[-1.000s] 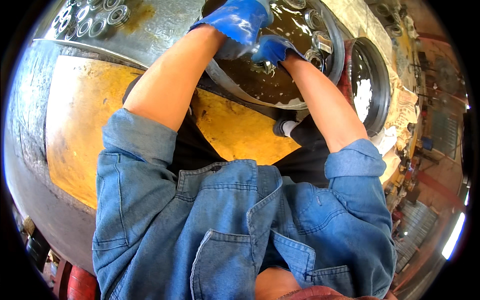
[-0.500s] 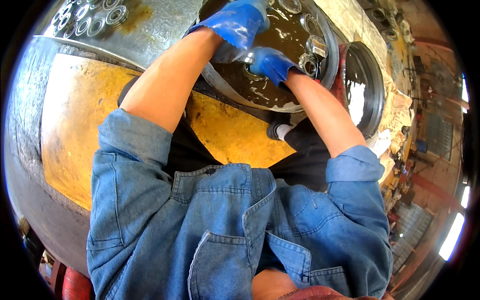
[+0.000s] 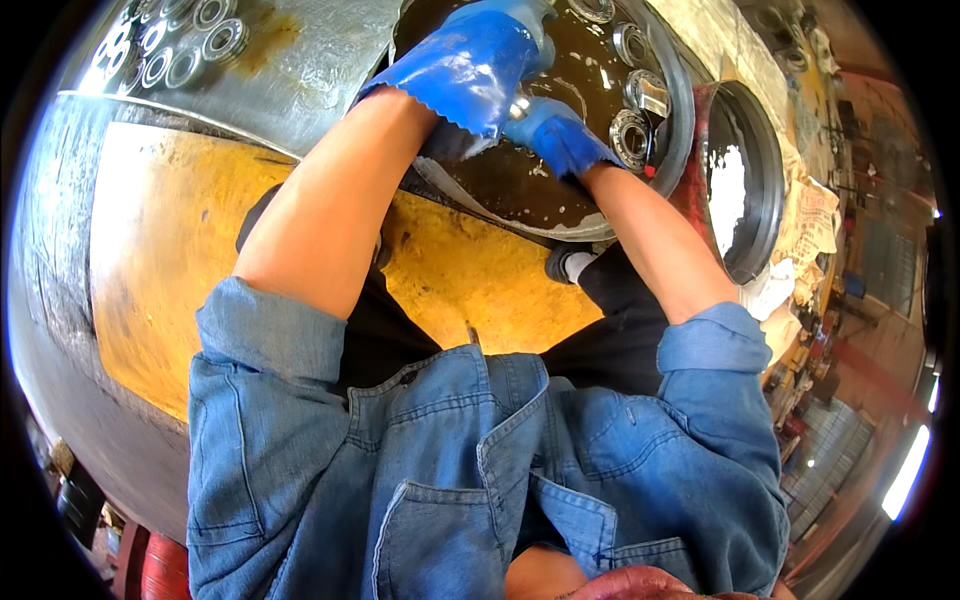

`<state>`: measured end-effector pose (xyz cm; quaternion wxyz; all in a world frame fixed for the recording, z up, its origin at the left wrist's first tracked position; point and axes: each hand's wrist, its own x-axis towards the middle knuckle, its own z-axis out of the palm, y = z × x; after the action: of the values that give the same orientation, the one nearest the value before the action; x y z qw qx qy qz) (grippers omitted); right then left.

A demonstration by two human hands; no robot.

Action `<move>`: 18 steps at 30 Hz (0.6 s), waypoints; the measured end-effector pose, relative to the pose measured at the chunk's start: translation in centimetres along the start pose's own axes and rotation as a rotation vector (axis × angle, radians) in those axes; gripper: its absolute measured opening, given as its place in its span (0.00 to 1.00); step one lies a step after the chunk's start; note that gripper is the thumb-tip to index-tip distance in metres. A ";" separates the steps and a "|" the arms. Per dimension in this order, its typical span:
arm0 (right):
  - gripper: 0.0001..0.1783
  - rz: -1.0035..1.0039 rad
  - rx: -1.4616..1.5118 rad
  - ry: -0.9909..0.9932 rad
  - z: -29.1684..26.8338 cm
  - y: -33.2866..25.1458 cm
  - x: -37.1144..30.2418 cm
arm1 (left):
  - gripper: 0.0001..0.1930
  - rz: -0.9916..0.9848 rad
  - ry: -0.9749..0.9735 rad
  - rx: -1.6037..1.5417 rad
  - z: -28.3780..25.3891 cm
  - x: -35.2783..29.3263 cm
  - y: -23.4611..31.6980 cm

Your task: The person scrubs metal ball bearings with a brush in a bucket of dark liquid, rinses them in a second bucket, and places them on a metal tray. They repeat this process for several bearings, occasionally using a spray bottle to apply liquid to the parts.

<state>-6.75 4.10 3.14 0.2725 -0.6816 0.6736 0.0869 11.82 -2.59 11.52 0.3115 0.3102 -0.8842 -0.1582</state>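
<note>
Both my hands wear blue rubber gloves over a round metal tub (image 3: pixel 680 120) of brown liquid. My left hand (image 3: pixel 490 60) reaches to the tub's far side, where the glove's cuff and back hide most of its fingers. Closer to me, my right hand (image 3: pixel 560 135) is closed with a shiny metal part at its fingertips, apparently a bearing (image 3: pixel 519 106), mostly covered by the gloves. Along the tub's right side sit several bearings: one (image 3: pixel 630 138) near my right wrist, another tilted one (image 3: pixel 648 93) above it, and a third (image 3: pixel 631 45) farther off.
Several clean-looking bearings (image 3: pixel 185 68) lie on the metal sheet (image 3: pixel 310 75) at far left. A red drum (image 3: pixel 750 180) with a dark rim and pale liquid stands right of the tub, beside crumpled brown paper (image 3: pixel 805 220). A yellow worn panel (image 3: pixel 470 265) lies below.
The view has shifted slightly, so the tub sits a little lower and further right. My hands stay close together over it, the right glove nearer the left cuff.
</note>
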 end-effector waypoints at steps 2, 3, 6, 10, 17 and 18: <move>0.22 -0.108 -0.144 -0.083 -2.1 -1.1 -0.6 | 0.11 -0.003 0.006 -0.008 -0.3 0.1 -0.2; 0.22 -0.218 -0.293 -0.169 -2.7 -1.4 -0.8 | 0.11 -0.002 0.007 -0.015 -0.4 0.2 -0.2; 0.20 0.008 -0.176 -0.099 -1.3 -1.4 -0.1 | 0.11 -0.003 0.008 -0.029 -0.1 0.6 0.0; 0.23 -0.100 -0.358 -0.160 -3.2 -1.8 -0.8 | 0.11 -0.002 0.012 -0.021 -0.3 0.4 -0.4; 0.20 0.103 -0.223 -0.127 -1.6 -2.4 0.1 | 0.11 -0.022 0.028 0.000 -0.9 -0.1 -0.5; 0.20 0.001 -0.391 -0.201 -1.9 -1.9 0.4 | 0.11 -0.023 0.031 -0.003 -0.8 -0.1 -0.6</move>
<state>-5.29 2.70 4.97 0.2010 -0.7091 0.6135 0.2836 12.65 -3.04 11.84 0.3238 0.3223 -0.8754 -0.1580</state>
